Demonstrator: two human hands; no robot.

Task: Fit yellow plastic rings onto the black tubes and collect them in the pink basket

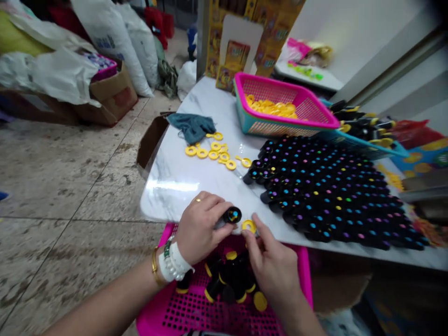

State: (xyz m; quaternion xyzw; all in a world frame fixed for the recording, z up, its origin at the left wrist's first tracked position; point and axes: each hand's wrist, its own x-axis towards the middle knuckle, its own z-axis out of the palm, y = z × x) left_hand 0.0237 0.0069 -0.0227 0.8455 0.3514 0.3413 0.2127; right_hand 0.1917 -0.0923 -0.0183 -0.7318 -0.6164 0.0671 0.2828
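My left hand is wrapped round a black tube, its open end facing up with blue and yellow bits inside. Just to the right, my right hand pinches a yellow ring piece between thumb and fingers, apart from the tube. Both hands are over the table's front edge, above a pink basket that holds several black tubes with yellow ends. Loose yellow ring pieces lie on the white table. Many black tubes stand in rows on the right.
A pink and teal basket of yellow pieces stands at the back, beside a blue basket of black and yellow items. A dark green cloth lies near the left edge. Cardboard boxes and white sacks rest on the floor.
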